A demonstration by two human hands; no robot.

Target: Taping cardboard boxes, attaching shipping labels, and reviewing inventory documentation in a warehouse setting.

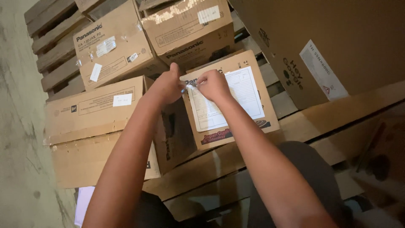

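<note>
A small brown cardboard box (261,122) stands in front of me with a white printed sheet (240,95) lying flat on its face. Both hands meet at the sheet's upper left corner. My left hand (168,85) is closed, pinching something small and pale at that corner. My right hand (214,84) is closed too, its fingertips pinching the same spot on the sheet's edge. What exactly is between the fingers is too small to tell; it looks like a strip of clear tape or the corner of the paper.
Several more cardboard boxes (112,52) with white labels are stacked on a wooden pallet (52,46) at the left and back. A large brown carton (337,42) fills the upper right. A grey concrete floor (17,147) runs along the left.
</note>
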